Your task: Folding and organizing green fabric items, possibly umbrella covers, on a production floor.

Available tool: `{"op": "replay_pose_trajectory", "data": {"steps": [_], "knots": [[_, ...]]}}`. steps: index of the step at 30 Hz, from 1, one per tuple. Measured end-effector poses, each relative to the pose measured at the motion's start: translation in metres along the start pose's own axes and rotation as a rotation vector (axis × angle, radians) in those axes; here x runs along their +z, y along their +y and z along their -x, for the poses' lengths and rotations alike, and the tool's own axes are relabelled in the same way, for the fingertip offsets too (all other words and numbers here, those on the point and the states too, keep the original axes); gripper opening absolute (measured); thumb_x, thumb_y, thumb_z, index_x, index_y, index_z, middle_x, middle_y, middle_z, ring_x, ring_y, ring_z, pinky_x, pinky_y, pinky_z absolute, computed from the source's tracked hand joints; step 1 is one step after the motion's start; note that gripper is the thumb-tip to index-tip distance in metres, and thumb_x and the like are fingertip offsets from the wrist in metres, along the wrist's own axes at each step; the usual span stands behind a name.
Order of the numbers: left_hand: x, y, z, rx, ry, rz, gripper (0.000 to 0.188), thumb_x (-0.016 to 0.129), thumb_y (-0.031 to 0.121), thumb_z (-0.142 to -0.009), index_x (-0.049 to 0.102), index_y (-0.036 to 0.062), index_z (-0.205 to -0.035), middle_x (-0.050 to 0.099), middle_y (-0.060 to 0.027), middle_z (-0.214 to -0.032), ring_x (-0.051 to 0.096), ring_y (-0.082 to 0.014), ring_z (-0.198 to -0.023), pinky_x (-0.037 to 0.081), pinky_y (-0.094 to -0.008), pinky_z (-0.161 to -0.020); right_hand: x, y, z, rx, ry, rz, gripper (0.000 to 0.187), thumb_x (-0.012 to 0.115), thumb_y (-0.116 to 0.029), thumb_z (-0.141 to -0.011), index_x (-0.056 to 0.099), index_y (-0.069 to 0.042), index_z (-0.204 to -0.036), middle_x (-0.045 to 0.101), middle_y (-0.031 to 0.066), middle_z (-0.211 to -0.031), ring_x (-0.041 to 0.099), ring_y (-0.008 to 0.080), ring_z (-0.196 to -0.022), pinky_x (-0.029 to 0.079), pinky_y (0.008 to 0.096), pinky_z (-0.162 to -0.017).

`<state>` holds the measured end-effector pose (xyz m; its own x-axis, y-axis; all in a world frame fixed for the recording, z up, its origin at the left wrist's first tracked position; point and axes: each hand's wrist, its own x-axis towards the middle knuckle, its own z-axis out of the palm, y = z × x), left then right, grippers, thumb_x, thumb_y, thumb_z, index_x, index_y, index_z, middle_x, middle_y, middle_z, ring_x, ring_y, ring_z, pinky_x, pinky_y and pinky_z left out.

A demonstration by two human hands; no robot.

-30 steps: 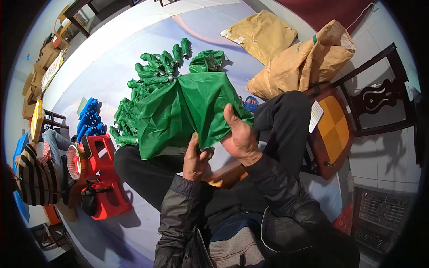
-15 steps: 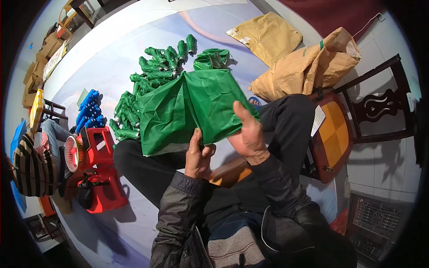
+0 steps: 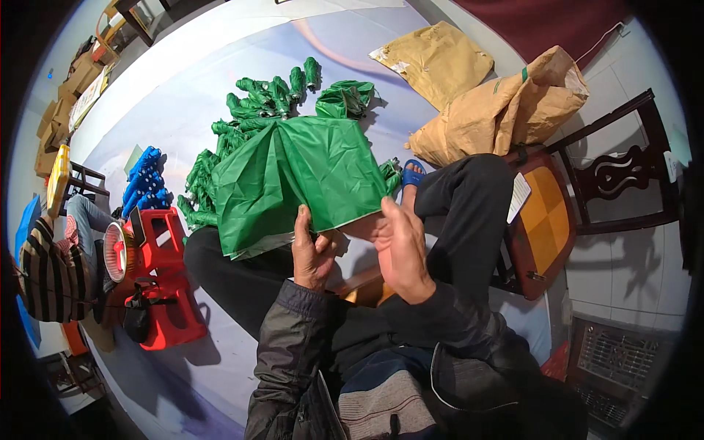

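Observation:
A green umbrella (image 3: 323,169) with its canopy laid in broad, creased folds is held up over my lap. My left hand (image 3: 314,249) is closed on its near edge, thumb on top and fingers curled underneath. By the near right corner of the cloth, my right hand (image 3: 402,253) is open, palm turned inward. Its thumb touches the corner and its fingers stretch leftward under the edge, partly hidden. Beyond the cloth lies a pile of rolled green umbrellas (image 3: 277,97), and a looser green bundle (image 3: 345,99) lies right of them.
Brown paper sacks (image 3: 499,110) stand at the far right, near a wooden chair (image 3: 546,213). On the left are a red plastic stool (image 3: 172,315), blue dotted umbrellas (image 3: 147,180) and a person in a striped top (image 3: 55,268). My foot wears a blue slipper (image 3: 414,174).
The green umbrella has shifted left and tilted slightly. My right hand has slid inward and down along the cloth's edge, its fingers now reaching under. My left hand moved slightly left, still gripping.

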<state>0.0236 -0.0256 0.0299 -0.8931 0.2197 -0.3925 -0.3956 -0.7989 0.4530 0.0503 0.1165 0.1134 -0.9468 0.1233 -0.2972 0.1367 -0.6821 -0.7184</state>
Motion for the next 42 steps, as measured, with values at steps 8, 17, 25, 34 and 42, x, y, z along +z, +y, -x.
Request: {"op": "replay_pose_trajectory", "data": {"steps": [8,17,25,34,42], "knots": [[-0.005,0.0,0.0,0.011,-0.034,-0.001,0.023,0.046,0.038,-0.103,0.055,0.0179,-0.095,0.035,0.0059,-0.054,0.025,-0.0065,-0.041,0.022,-0.0253,-0.043,-0.027,-0.021,-0.009,-0.733,0.092,0.991,0.035,0.059,0.0,-0.09,0.051,0.004,-0.123,0.065,0.0117,-0.102,0.065,0.0195,-0.089,0.053,0.0296,-0.077],[-0.003,-0.008,-0.002,-0.072,-0.002,0.002,0.026,0.045,0.04,-0.103,0.055,0.0167,-0.097,0.042,0.0066,-0.061,0.024,-0.0057,-0.04,0.02,-0.0244,-0.042,-0.018,-0.018,-0.038,-0.937,-0.009,1.317,0.056,0.062,0.011,-0.074,0.054,0.0,-0.128,0.065,0.0194,-0.114,0.065,0.0319,-0.099,0.049,0.0345,-0.088],[-0.024,-0.023,-0.003,-0.099,0.102,0.004,0.03,0.053,0.031,-0.101,0.056,0.0109,-0.123,0.062,-0.003,-0.107,0.058,-0.0143,-0.093,0.048,-0.0311,-0.077,0.001,0.004,-0.025,-1.093,-0.186,1.39,0.047,0.062,0.008,-0.07,0.064,0.004,-0.116,0.069,0.0216,-0.099,0.069,0.0356,-0.092,0.053,0.0428,-0.084],[-0.034,-0.027,-0.002,-0.228,-0.061,0.147,0.043,0.055,0.03,-0.1,0.046,0.0079,-0.136,0.053,-0.0049,-0.133,0.051,-0.0181,-0.122,0.043,-0.033,-0.104,0.01,0.018,-0.013,-0.988,-0.322,1.325,0.036,0.063,0.006,-0.073,0.064,0.007,-0.11,0.068,0.0231,-0.092,0.068,0.0362,-0.083,0.055,0.0409,-0.073],[-0.021,-0.019,0.002,-0.247,-0.063,0.116,0.024,0.048,0.028,-0.102,0.054,0.0075,-0.113,0.056,-0.001,-0.084,0.052,-0.0094,-0.066,0.045,-0.0247,-0.056,0.013,0.001,0.004,-0.821,-0.301,1.171,0.033,0.056,0.003,-0.086,0.062,0.008,-0.118,0.069,0.0216,-0.094,0.069,0.0322,-0.084,0.054,0.036,-0.079]]}}
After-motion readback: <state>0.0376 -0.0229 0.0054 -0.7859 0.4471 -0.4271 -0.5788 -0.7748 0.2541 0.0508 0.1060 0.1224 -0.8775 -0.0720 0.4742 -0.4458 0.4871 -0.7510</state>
